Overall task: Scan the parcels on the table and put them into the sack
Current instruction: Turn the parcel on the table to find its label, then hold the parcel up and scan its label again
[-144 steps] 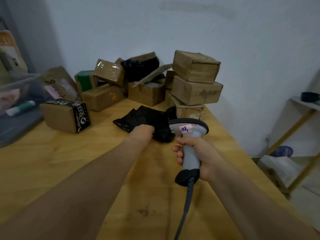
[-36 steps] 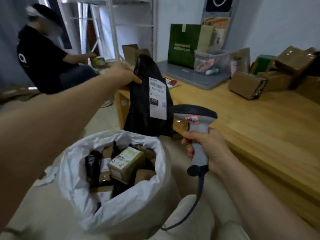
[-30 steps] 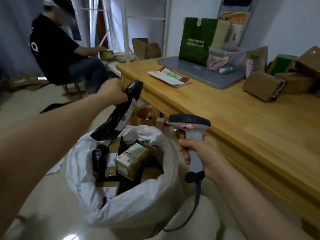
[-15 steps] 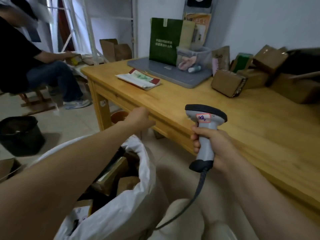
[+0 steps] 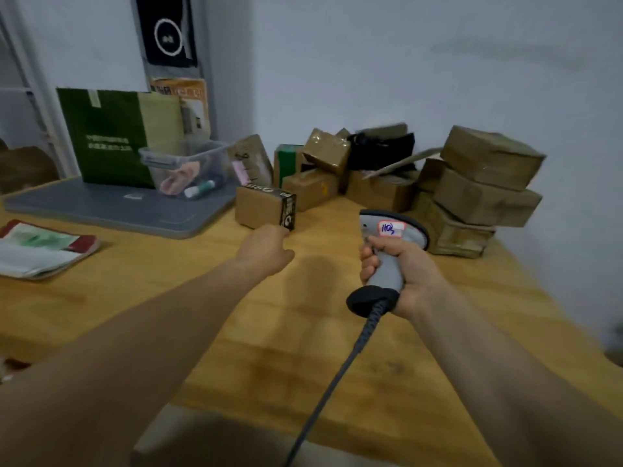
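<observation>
A: Hands?
B: Right hand [image 5: 403, 269] wrapped round the scanner [image 5: 387, 276] grip, cable [image 5: 337, 375] trailing toward the camera. Left hand [image 5: 266, 252] stretched low over the table [image 5: 303, 348], with its fingers hidden behind the knuckles, so can't tell their spread.
A: Parcels?
B: Small box [image 5: 261, 207] just past the left hand, contact unclear. Other boxes [image 5: 485, 183] stacked further back by the wall. Grey tray [image 5: 111, 207] and green bag [image 5: 108, 136] far left.
</observation>
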The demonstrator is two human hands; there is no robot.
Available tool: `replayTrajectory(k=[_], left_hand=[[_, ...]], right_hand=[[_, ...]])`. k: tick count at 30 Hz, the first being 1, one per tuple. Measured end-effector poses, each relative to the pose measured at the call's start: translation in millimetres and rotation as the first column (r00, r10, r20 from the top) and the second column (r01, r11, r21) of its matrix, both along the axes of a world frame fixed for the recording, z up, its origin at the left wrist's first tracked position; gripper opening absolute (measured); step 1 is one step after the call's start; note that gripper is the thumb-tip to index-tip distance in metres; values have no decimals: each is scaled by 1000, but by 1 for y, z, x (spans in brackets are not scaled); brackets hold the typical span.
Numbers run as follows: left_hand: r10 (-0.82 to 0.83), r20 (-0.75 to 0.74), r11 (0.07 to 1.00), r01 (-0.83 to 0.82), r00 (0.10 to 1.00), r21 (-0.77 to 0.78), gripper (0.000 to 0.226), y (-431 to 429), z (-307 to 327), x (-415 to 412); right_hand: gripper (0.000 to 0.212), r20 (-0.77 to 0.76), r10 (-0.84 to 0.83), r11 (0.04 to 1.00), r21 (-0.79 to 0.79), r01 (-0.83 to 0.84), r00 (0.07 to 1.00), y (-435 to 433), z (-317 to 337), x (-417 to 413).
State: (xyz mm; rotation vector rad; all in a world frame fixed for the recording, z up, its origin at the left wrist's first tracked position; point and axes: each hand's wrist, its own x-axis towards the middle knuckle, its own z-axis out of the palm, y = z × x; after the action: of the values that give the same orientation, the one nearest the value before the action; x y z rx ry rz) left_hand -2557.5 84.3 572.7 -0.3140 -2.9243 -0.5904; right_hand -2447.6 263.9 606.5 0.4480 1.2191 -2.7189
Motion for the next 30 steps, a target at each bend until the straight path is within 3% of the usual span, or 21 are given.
replayTrajectory(k=[3, 5, 8, 11, 15, 18, 23, 30], left_hand=[[1, -129, 992, -17, 992, -124, 41, 9, 0, -53], [-41, -189, 968, -8, 981, -251, 62, 11, 1, -92], [-119, -151, 871, 31, 981, -491, 95, 17, 4, -139], [-184, -84, 749, 84, 979, -657, 100, 26, 4, -176], [-241, -19, 633, 142, 970, -761, 117, 20, 4, -213], [-306, -16, 549, 163, 952, -820, 108, 17, 17, -198], [-346, -184, 743, 149, 920, -652, 109, 13, 26, -111], [-382, -465, 917, 267, 798, -296, 92, -27, -25, 28]], right_hand=[[12, 8, 25, 999, 35, -25, 1000, 10, -2, -35], [13, 4, 47, 996, 77, -47, 999, 12, -6, -59], [14, 13, 97, 989, 113, -98, 995, 12, -16, -93], [8, 39, 139, 985, 102, -143, 990, 13, -28, -118], [3, 66, 156, 985, 68, -160, 986, 11, -42, -129], [5, 85, 150, 987, 49, -154, 985, 10, -47, -124], [6, 86, 141, 988, 48, -145, 986, 6, -43, -89], [9, 106, 124, 984, 114, -136, 987, -6, -44, -19]])
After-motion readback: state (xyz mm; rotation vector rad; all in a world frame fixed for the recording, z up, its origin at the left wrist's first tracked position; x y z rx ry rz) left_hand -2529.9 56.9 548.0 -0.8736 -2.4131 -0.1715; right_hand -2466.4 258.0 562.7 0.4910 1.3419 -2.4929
